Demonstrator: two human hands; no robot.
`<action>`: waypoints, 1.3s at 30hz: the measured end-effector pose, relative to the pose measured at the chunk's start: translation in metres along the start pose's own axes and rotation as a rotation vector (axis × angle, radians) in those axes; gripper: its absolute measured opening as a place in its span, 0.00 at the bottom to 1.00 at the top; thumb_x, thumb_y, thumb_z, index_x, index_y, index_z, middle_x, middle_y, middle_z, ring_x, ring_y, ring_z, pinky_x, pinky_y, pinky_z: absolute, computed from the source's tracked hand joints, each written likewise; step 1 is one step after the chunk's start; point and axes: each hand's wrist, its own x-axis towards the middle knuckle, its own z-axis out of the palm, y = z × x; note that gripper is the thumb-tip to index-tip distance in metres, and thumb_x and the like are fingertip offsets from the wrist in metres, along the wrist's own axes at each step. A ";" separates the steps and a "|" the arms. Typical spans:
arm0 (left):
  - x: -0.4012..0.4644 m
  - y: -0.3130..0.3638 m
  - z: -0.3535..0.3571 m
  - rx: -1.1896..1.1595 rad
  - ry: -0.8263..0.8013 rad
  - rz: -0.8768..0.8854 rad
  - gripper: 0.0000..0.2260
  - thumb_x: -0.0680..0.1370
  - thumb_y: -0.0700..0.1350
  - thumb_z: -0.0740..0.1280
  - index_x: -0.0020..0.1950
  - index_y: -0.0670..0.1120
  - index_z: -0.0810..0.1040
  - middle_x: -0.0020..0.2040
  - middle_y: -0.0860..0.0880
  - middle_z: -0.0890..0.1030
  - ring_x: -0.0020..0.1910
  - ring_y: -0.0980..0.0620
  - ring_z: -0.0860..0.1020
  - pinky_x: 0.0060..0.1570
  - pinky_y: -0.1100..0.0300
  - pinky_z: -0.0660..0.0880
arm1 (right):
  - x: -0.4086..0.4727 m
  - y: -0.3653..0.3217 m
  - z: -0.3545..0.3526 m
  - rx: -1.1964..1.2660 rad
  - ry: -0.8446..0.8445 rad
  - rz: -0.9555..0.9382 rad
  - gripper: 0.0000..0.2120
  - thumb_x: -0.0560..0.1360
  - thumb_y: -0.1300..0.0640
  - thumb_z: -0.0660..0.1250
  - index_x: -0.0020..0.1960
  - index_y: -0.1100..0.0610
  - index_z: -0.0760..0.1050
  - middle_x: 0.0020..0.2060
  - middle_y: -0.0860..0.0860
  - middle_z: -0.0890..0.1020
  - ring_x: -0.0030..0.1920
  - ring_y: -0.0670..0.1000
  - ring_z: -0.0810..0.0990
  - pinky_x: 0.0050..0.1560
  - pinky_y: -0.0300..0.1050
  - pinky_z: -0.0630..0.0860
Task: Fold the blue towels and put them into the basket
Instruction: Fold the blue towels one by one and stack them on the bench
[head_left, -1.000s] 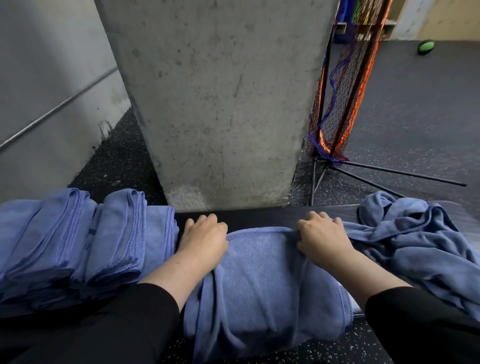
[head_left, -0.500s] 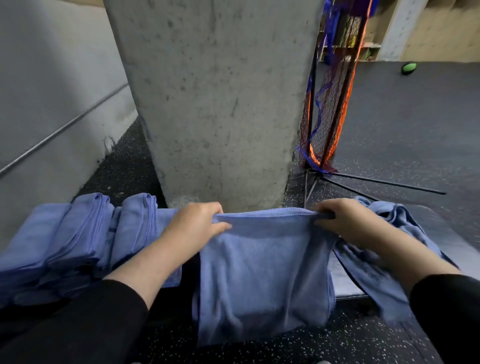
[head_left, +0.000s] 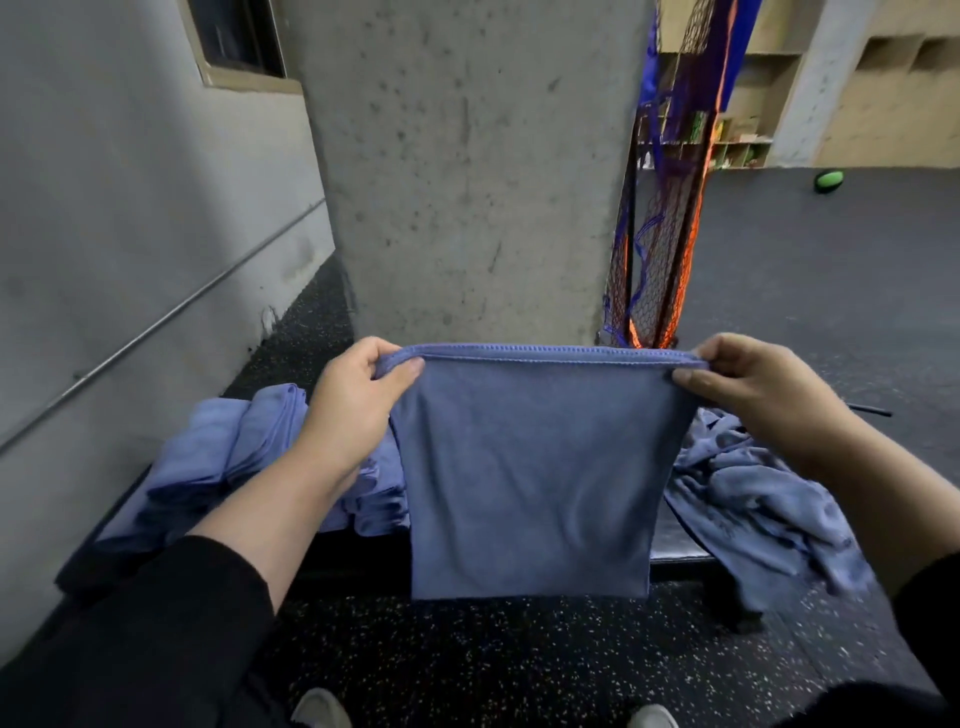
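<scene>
A blue towel (head_left: 530, 478) hangs flat in the air in front of me, doubled over so two stitched edges run along its top. My left hand (head_left: 353, 400) pinches its top left corner and my right hand (head_left: 753, 384) pinches the top right corner, stretching the upper edge taut. Behind my left arm, folded blue towels (head_left: 228, 457) lie stacked on a low dark bench (head_left: 680, 558). A crumpled heap of unfolded blue towels (head_left: 753, 499) lies on the bench's right end. No basket is in view.
A wide concrete pillar (head_left: 467, 171) rises straight ahead behind the bench. A folded orange and blue net on a black stand (head_left: 660, 234) leans at its right. A grey wall with a rail runs along the left. Speckled black floor (head_left: 519, 660) lies below; a green ball (head_left: 829, 180) sits far right.
Both hands have lifted the towel off the bench, from lying flat to hanging in the air by its top corners. My view has tilted upward.
</scene>
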 end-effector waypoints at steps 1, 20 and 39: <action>-0.002 0.011 -0.005 -0.029 0.016 0.019 0.07 0.79 0.41 0.71 0.42 0.48 0.77 0.39 0.50 0.81 0.39 0.57 0.75 0.43 0.57 0.72 | -0.003 -0.009 -0.005 0.037 0.009 -0.012 0.06 0.77 0.64 0.69 0.46 0.66 0.74 0.36 0.52 0.80 0.40 0.48 0.75 0.41 0.37 0.74; -0.009 0.070 -0.039 0.035 -0.049 0.057 0.13 0.78 0.54 0.69 0.41 0.45 0.77 0.38 0.37 0.79 0.36 0.49 0.73 0.39 0.50 0.73 | -0.039 -0.078 -0.039 0.099 -0.018 -0.002 0.05 0.76 0.59 0.70 0.46 0.58 0.75 0.38 0.53 0.79 0.44 0.52 0.78 0.56 0.52 0.80; 0.122 -0.033 0.051 0.669 -0.145 0.048 0.08 0.81 0.44 0.68 0.58 0.43 0.81 0.49 0.42 0.83 0.46 0.43 0.82 0.43 0.58 0.74 | 0.114 0.047 0.019 -0.207 0.134 0.268 0.16 0.74 0.50 0.75 0.56 0.57 0.76 0.47 0.58 0.81 0.43 0.56 0.79 0.47 0.54 0.80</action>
